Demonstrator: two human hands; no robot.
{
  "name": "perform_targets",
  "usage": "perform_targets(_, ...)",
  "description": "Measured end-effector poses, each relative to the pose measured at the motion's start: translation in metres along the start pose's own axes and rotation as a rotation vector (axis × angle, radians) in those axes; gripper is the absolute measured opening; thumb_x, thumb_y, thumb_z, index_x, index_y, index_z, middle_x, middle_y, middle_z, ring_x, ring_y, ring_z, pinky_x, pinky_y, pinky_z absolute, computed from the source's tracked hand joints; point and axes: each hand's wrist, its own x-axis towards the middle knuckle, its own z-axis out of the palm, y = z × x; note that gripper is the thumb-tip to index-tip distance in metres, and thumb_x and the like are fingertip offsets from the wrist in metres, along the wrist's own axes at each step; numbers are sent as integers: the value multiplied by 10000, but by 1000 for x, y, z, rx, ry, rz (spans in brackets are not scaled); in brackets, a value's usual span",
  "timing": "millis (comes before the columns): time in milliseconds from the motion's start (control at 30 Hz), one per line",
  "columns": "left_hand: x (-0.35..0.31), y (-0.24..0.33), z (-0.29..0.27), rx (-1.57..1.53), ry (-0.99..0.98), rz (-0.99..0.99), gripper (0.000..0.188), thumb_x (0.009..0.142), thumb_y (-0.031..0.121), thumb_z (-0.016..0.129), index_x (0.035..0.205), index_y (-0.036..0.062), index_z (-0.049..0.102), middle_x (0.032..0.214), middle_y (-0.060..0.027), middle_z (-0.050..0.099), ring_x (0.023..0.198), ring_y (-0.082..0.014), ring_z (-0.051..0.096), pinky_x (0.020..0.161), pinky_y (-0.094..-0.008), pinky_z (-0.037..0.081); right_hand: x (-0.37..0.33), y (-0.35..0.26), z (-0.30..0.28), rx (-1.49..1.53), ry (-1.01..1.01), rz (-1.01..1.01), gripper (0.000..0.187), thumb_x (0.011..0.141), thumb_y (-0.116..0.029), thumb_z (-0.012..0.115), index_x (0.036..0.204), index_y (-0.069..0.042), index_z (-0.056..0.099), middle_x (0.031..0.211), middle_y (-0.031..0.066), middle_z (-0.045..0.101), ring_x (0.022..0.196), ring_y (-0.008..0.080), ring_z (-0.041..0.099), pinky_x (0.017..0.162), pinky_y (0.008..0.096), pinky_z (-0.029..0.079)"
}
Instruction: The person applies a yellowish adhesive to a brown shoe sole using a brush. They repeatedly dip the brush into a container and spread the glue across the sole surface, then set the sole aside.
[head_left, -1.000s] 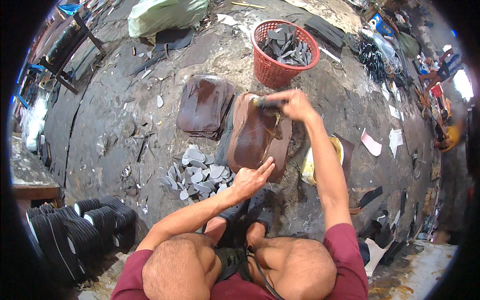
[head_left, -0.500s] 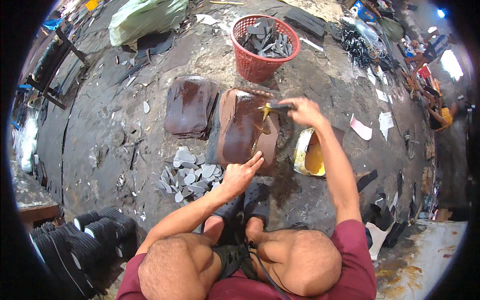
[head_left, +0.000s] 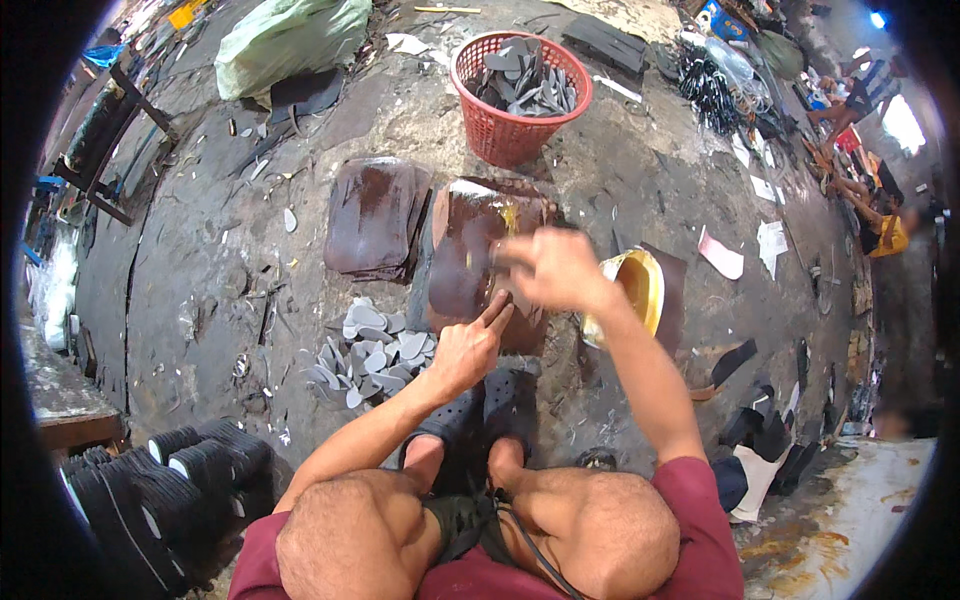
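A dark brown sheet [head_left: 462,260], glossy in patches, lies on a brown stack on the ground before me. My left hand [head_left: 470,348] rests at its near edge, index finger stretched out and pressing down, holding nothing. Over the sheet's right side, my right hand [head_left: 562,268] is closed round a dark-handled glue brush [head_left: 503,252], smeared by motion. Yellow glue [head_left: 510,215] streaks the sheet's far right part. To the right stands a glue container [head_left: 648,290] with a yellow-coated inside, partly hidden by my right forearm. Another stack of dark brown sheets [head_left: 370,215] lies to the left.
A red basket [head_left: 512,135] of grey cut pieces stands beyond the sheets. Loose grey pieces [head_left: 375,350] are heaped left of my feet. Black soles [head_left: 200,470] stand in rows at lower left. Scraps litter the right side, and people [head_left: 880,225] sit at far right.
My right hand has moved left and nearer with the brush, across the sheet. The yellow glue there is more spread out. The glue container looks tipped differently. My left hand has barely shifted.
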Motion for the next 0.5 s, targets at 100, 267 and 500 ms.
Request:
perform_targets(100, 7, 15, -21, -154, 49, -31, 363, 879, 82, 671, 1241, 91, 681, 1409, -121, 616, 879, -371, 728, 729, -462, 602, 50, 45, -15, 11, 207, 237, 382, 869, -239, 633, 1242, -284, 707, 970, 167, 748, 930, 362, 726, 825, 502, 577)
perform_targets(267, -3, -32, -21, -179, 577, -321, 358, 893, 90, 680, 1246, 37, 707, 1125, -131, 705, 965, -309, 672, 880, -380, 537, 50, 37, 18, 70, 1, 225, 435, 832, -207, 664, 1238, -357, 708, 1025, 132, 761, 936, 363, 733, 825, 510, 581)
perform_targets(500, -13, -55, -30, -203, 375, -457, 469, 895, 145, 678, 1351, 39, 657, 1217, -120, 659, 1059, -226, 623, 931, -352, 504, -45, -37, 45, 52, 155, 56, 415, 841, -122, 612, 1226, -235, 716, 1087, 36, 737, 897, 288, 721, 728, 446, 596)
